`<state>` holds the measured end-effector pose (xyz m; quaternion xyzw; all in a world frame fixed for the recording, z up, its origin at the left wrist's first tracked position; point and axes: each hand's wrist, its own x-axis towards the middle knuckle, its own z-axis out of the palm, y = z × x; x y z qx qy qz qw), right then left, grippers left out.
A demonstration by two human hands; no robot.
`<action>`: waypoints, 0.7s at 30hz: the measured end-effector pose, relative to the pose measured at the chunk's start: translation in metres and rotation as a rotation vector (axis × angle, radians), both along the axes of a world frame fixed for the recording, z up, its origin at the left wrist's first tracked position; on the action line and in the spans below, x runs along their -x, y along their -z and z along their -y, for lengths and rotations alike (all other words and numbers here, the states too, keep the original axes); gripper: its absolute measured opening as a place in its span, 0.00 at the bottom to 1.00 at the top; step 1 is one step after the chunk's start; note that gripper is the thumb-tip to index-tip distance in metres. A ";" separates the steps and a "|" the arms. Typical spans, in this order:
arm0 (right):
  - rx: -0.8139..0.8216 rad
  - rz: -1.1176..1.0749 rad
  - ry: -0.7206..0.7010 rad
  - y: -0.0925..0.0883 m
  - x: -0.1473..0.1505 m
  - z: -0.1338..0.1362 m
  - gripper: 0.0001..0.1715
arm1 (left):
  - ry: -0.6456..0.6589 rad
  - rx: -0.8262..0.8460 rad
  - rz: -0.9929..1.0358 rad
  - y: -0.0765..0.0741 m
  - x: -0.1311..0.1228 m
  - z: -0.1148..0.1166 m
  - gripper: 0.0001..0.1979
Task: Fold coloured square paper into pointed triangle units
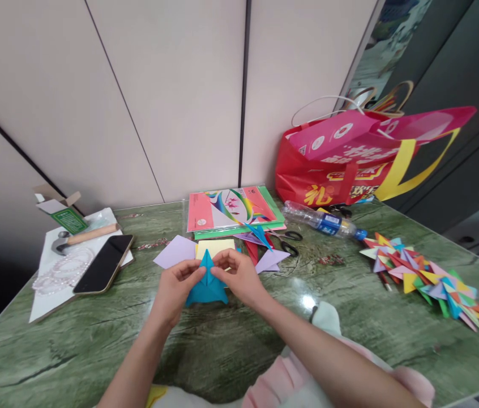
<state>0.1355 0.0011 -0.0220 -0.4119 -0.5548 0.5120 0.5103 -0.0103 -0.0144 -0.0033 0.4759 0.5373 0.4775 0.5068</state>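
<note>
Between my two hands is a folded blue origami paper (206,290), its pointed tip up and its wider part spreading below my fingers. My left hand (176,287) pinches its left side with thumb and fingers. On the other side my right hand (239,274) pinches the right edge near the centre crease. Just behind lie a stack of pale yellow paper squares (216,248) and a lilac paper sheet (176,251). Folded lilac paper (272,259), a red folded piece (251,249) and a blue folded piece (260,234) lie to the right.
Scissors (288,243) lie beside a packet of coloured paper (231,208). A plastic bottle (324,220) rests before a red bag (333,164). Many colourful folded pieces (428,277) are heaped right. At left are a phone (103,264), hammer (86,235), beads (63,272) and small box (66,216).
</note>
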 end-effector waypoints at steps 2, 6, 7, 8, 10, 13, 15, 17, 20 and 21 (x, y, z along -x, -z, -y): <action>-0.007 -0.010 -0.011 -0.001 -0.001 0.000 0.08 | 0.062 0.029 0.018 -0.001 -0.001 0.001 0.16; -0.012 0.001 -0.029 -0.001 -0.001 0.000 0.05 | 0.121 0.081 0.049 -0.001 -0.002 0.002 0.17; -0.012 0.014 -0.031 -0.001 -0.001 0.000 0.05 | 0.116 0.088 0.036 -0.001 -0.002 0.002 0.17; -0.015 0.029 -0.031 -0.001 0.000 0.000 0.04 | 0.103 0.087 0.012 -0.002 -0.002 0.002 0.17; -0.023 0.048 -0.026 -0.002 0.000 0.001 0.05 | 0.071 0.069 -0.046 -0.003 -0.003 0.002 0.17; -0.025 0.023 -0.001 -0.003 0.000 0.001 0.07 | 0.076 0.036 -0.121 -0.005 -0.005 0.003 0.15; -0.024 -0.003 0.019 -0.003 0.000 0.002 0.07 | 0.088 -0.004 -0.186 -0.004 -0.006 0.004 0.15; -0.028 -0.019 0.032 -0.004 0.000 0.002 0.06 | 0.090 -0.054 -0.255 -0.002 -0.006 0.004 0.14; -0.047 -0.018 0.057 -0.005 0.000 0.003 0.05 | 0.110 -0.103 -0.320 0.002 -0.005 0.004 0.14; -0.056 -0.013 0.065 -0.006 0.000 0.003 0.05 | 0.121 -0.113 -0.337 0.003 -0.004 0.004 0.14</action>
